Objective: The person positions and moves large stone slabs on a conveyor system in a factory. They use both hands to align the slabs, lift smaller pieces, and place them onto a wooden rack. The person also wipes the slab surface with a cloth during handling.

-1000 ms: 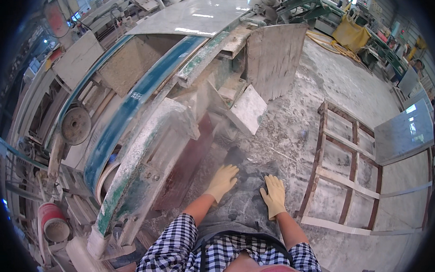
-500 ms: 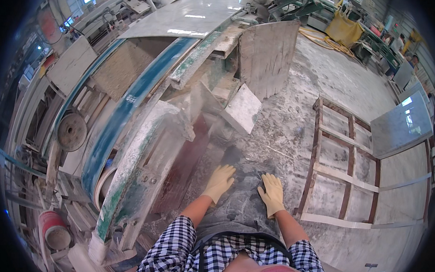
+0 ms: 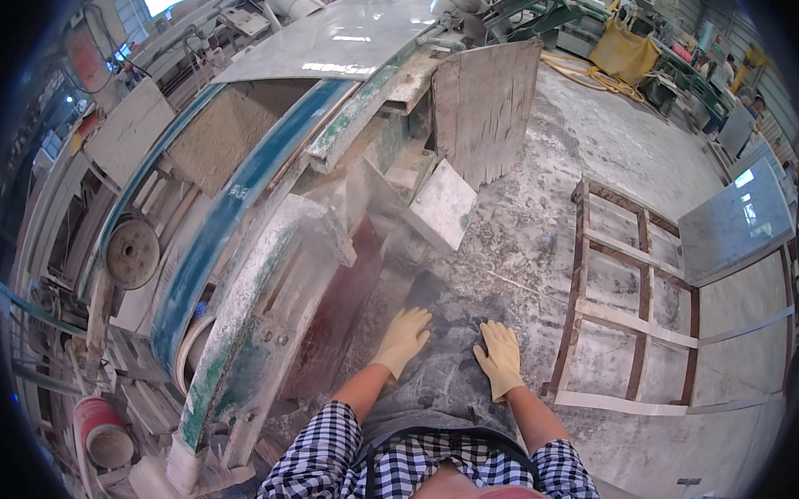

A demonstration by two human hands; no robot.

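Both of my hands wear pale yellow gloves and are held out in front of my dark apron [image 3: 440,406]. My left hand [image 3: 404,341] is open, its fingers stretched forward and holding nothing. To its left stands a dark red panel [image 3: 336,318] beneath the machine frame. My right hand [image 3: 500,359] is open too, palm down, with the thumb apart and nothing in it. Below and ahead of the hands lies the wet, grey-stained floor [image 3: 514,254].
Left runs a machine with a blue belt [image 3: 226,198] and a worn green-white beam [image 3: 236,343]. Ahead are a tilted white slab [image 3: 446,204] and an upright board [image 3: 487,110]. On the right lies a wood frame [image 3: 644,311] beside a glossy slab [image 3: 737,224]. Yellow hose [image 3: 591,76] lies farther off.
The view has shifted very slightly. Both hands stay in nearly the same place, open and with nothing in them.
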